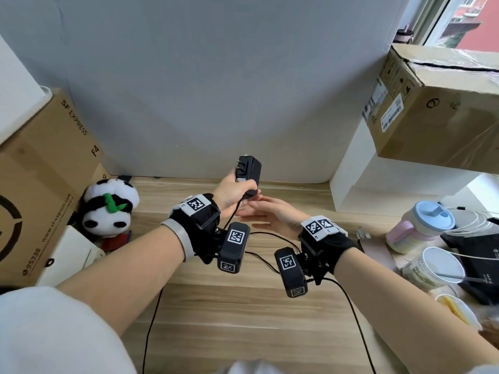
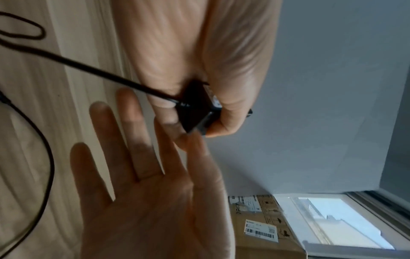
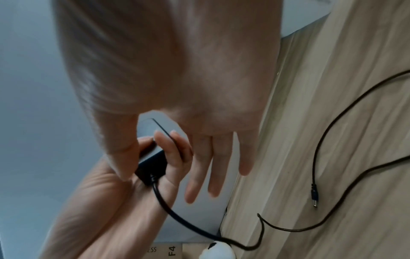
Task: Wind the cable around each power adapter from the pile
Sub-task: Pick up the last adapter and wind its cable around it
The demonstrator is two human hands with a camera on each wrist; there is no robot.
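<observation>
My left hand (image 1: 239,191) grips a black power adapter (image 1: 249,171) and holds it upright above the wooden table, prongs facing left. Its thin black cable (image 1: 259,234) hangs from the adapter's underside and trails loose across the table toward me. In the left wrist view, my fingers wrap the adapter (image 2: 196,108) where the cable (image 2: 88,68) leaves it. My right hand (image 1: 255,210) is open with straight fingers, just below and right of the adapter, holding nothing. The right wrist view shows the adapter (image 3: 153,157), the cable (image 3: 177,219) and its barrel plug (image 3: 313,194) lying on the table.
A large cardboard box (image 1: 46,171) and a panda plush (image 1: 109,209) stand at the left. Another box (image 1: 432,103) rests on a white shelf at the right. Cups (image 1: 432,220), a paper tub (image 1: 437,265) and a black device (image 1: 480,255) crowd the right edge.
</observation>
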